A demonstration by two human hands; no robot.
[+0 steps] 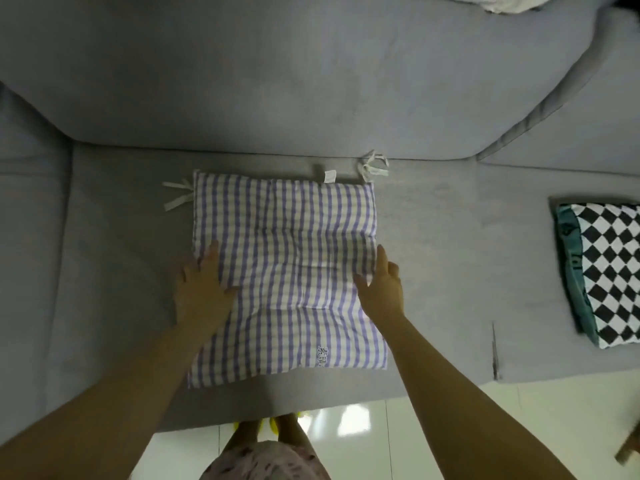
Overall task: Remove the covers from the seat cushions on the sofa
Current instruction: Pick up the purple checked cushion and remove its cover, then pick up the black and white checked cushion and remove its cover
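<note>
Striped cushion lies flat on the sofa seat, centred in front of me, cover on. Its far edge sits close to the backrest, its near edge close to the seat front.

Left hand: palm down on the cushion's left side near the middle of that edge. The fingers are straight and slightly spread, pointing toward the backrest, with the thumb splayed inward on the fabric. It presses flat and grips nothing.

Right hand: at the cushion's right edge, level with the left hand. The thumb lies on top of the stripes and the index runs straight along the edge. The other fingers bend just outside it. I can't tell if they tuck under the edge, so the grip is unconfirmed.

Tie strings at both far corners: left lies loose on the seat, right is bunched against the backrest seam. A white label sticks out of the far edge.

Checkered cushion lies well apart to the right on the same seat.
</note>
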